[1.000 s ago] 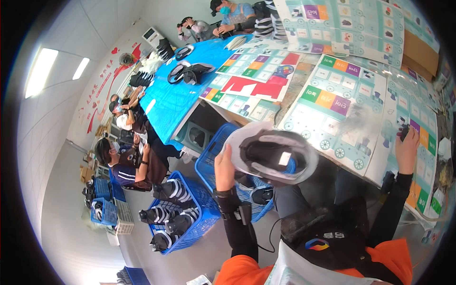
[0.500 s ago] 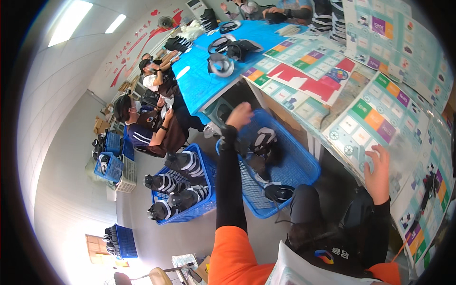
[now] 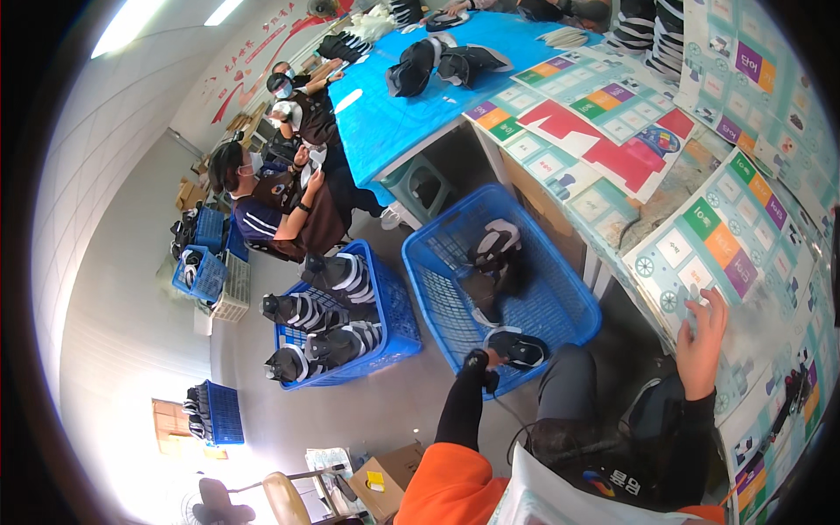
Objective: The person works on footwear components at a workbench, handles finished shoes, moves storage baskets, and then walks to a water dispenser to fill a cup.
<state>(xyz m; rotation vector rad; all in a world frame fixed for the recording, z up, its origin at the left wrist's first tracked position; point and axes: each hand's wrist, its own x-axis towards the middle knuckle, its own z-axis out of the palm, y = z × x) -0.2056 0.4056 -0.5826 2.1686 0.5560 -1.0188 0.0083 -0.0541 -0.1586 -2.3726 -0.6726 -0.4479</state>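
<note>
My left hand (image 3: 495, 358) reaches down to the near end of a blue plastic basket (image 3: 588, 322), its fingers closed at the edge of a black cap (image 3: 525, 350) with a light inner rim. The fingertips are partly hidden there. More black and grey caps (image 3: 497, 247) lie loosely in the same basket. My right hand (image 3: 703, 343) is raised beside the table edge, over the printed sheets, fingers apart and slightly bent, holding nothing. On the blue tabletop (image 3: 376, 140) rest black cap pieces (image 3: 418, 66) with grey parts.
A second blue basket (image 3: 404, 325) with stacked caps stands to the left. Printed sheets (image 3: 604, 166) cover the right table; scissors (image 3: 790, 401) lie there. A stool (image 3: 418, 185) stands under the blue table. Masked co-workers (image 3: 262, 197) sit at left, and tall cap stacks (image 3: 632, 31) rise at the back.
My left hand has come back from the basket's far side to the cap at its near end. The cap pieces on the blue table have shifted farther back. My right hand stays raised and open.
</note>
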